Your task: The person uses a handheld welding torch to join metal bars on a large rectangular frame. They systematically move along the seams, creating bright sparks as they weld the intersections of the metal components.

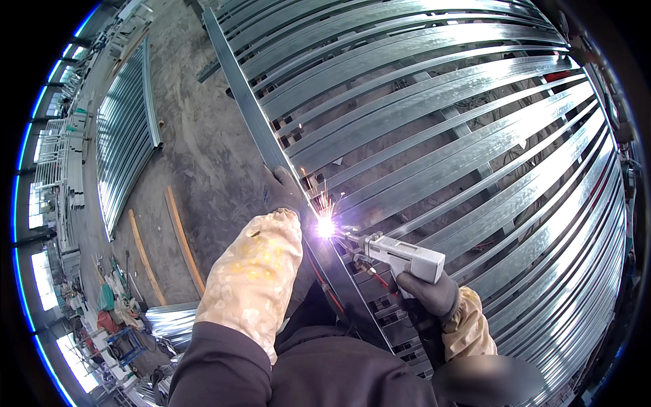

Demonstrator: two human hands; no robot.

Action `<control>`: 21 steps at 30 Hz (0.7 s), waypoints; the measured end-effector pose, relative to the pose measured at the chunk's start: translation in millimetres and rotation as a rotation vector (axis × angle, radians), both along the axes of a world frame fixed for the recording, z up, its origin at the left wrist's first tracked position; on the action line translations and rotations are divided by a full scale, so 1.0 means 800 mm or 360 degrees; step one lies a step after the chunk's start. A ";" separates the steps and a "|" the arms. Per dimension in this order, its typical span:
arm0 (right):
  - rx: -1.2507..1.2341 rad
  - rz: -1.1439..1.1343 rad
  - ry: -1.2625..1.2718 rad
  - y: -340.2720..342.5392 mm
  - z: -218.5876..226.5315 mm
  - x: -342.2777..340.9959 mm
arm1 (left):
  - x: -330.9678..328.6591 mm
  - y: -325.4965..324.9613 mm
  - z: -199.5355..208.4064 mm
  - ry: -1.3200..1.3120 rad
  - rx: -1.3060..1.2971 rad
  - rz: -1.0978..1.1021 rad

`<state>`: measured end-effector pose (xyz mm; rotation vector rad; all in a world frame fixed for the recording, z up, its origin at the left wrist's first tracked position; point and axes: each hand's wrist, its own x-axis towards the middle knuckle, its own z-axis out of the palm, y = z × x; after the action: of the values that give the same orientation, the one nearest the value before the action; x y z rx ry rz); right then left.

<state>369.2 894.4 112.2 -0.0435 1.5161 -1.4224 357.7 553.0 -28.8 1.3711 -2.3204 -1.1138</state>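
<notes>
A grey pistol-shaped welding gun (407,258) is gripped by my right hand (432,293) in a dark glove, its nozzle pointing left. At its tip a bright violet-white weld spot glows on a long galvanised steel rail (254,119), and orange sparks fly up from it. My gloved left hand (283,188) is closed on the outer edge of this rail, just beyond and left of the glare; part of its fingers is hidden. Many parallel steel bars (434,136) run off to the right from the rail. The joint itself is lost in the glare.
A second slatted metal panel (125,136) lies on the concrete floor at left, with two wooden strips (184,237) nearer me. Shiny metal profiles (169,322) and assorted clutter lie at the lower left. Cables show beneath the bars. A dark blurred oval covers the lower right.
</notes>
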 end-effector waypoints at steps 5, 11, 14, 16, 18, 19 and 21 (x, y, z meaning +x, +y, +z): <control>-0.0001 -0.0033 -0.0065 -0.002 0.003 0.002 | 0.007 -0.014 -0.027 0.0065 -0.0230 -0.0032; -0.0015 -0.0027 -0.0144 0.004 0.000 0.003 | -0.001 -0.001 0.000 0.0026 -0.0006 0.0003; -0.0040 -0.0035 -0.0114 0.008 -0.005 0.006 | 0.000 -0.002 -0.002 0.0011 0.0040 0.0022; -0.0023 -0.0023 -0.0103 0.009 -0.004 0.006 | 0.001 -0.005 -0.004 -0.0021 -0.0005 0.0000; -0.0009 0.0009 -0.0090 0.010 -0.002 0.006 | 0.001 -0.009 -0.011 -0.0043 -0.0090 -0.0005; 0.0000 0.0015 -0.0077 0.010 -0.002 0.007 | 0.003 -0.012 -0.021 0.0015 -0.0099 0.0009; 0.0013 0.0038 -0.0052 0.009 -0.003 0.009 | 0.009 -0.022 -0.040 0.0129 -0.0123 0.0047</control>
<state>376.1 901.8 110.2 -0.0329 1.4897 -1.3919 365.0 535.7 -60.5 1.3036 -2.2544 -1.0397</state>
